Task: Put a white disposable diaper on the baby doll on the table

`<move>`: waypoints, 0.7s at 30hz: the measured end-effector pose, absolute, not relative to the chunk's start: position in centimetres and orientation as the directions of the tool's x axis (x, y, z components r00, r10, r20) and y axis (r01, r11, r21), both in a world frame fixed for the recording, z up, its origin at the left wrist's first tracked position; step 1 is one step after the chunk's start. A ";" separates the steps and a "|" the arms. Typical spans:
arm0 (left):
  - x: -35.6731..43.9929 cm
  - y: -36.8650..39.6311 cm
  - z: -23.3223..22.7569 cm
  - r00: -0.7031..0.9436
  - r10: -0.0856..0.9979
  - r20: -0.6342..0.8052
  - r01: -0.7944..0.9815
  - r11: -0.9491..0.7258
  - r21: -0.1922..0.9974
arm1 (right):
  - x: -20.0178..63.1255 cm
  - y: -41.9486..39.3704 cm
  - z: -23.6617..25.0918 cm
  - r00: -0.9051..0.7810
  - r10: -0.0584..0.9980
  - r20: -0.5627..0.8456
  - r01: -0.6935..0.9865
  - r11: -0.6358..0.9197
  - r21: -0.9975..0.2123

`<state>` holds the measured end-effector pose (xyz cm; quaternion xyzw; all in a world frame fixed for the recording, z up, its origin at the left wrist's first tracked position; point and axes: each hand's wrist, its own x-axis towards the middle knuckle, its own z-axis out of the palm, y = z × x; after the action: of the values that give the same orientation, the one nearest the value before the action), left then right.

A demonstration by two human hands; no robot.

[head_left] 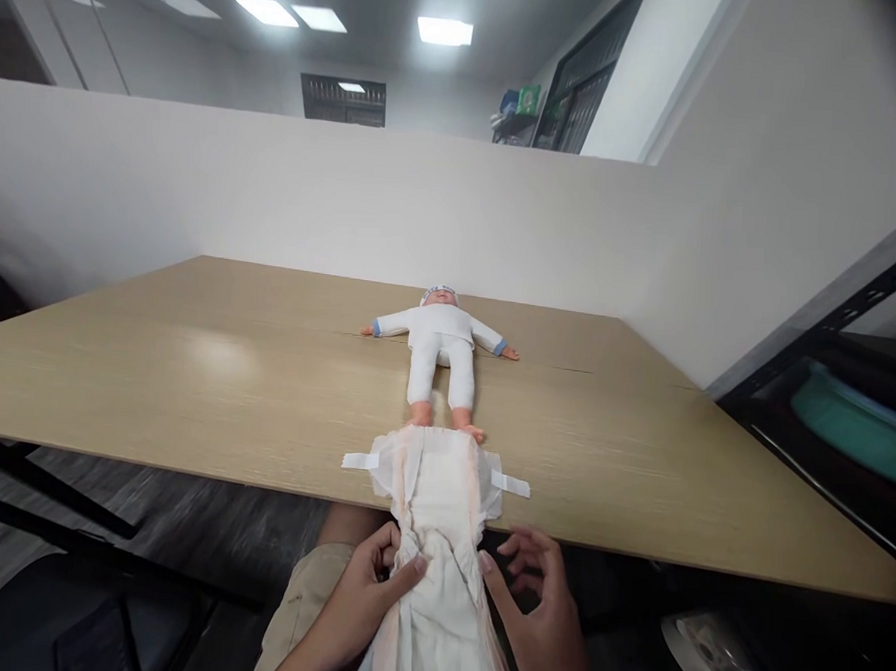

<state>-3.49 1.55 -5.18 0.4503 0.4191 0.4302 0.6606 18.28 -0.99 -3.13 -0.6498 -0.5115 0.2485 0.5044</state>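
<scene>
Head view: diaper (440,495) lies unfolded, half on the table (190,382) edge and half hanging toward the lap, its tabs spread, just touching the feet of the doll (441,360). Left hand (363,596) pinches the crumpled near end; right hand (539,611) touches its side, fingers loosely spread. Doll lies flat on its back, not yet on the diaper, nothing fastened.

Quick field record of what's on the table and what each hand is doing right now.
left hand: fingers grip the diaper's near end, below the table edge
right hand: thumb touches the diaper, fingers spread
diaper: open, far end with both tabs on the table, near end hanging over its edge
doll: on its back, arms out, feet at the diaper's far end
</scene>
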 end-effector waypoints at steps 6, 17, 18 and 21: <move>-3.3 1.8 -4.5 0.316 0.934 -0.168 -0.173 0.231 0.957 | 17.4 2.5 -0.2 -0.042 0.906 0.420 0.702 0.326 -0.633; -6.5 1.7 -3.6 0.384 0.921 -0.065 0.342 -0.077 0.936 | 14.6 10.7 -1.4 -0.392 0.900 0.188 0.820 0.435 -0.371; -7.0 1.8 -3.0 0.384 0.923 -0.041 0.423 -0.136 0.896 | 14.7 10.7 -1.6 -0.391 0.900 0.193 0.823 0.436 -0.364; -8.6 3.0 -0.9 0.354 0.930 0.094 0.585 -0.299 0.754 | 14.8 10.5 -1.7 -0.400 0.891 0.213 0.822 0.452 -0.346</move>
<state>-8.60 3.00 -0.85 0.7589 0.4992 0.2713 0.3182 14.82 10.53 -1.69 -0.5151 -0.8315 0.0930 0.1858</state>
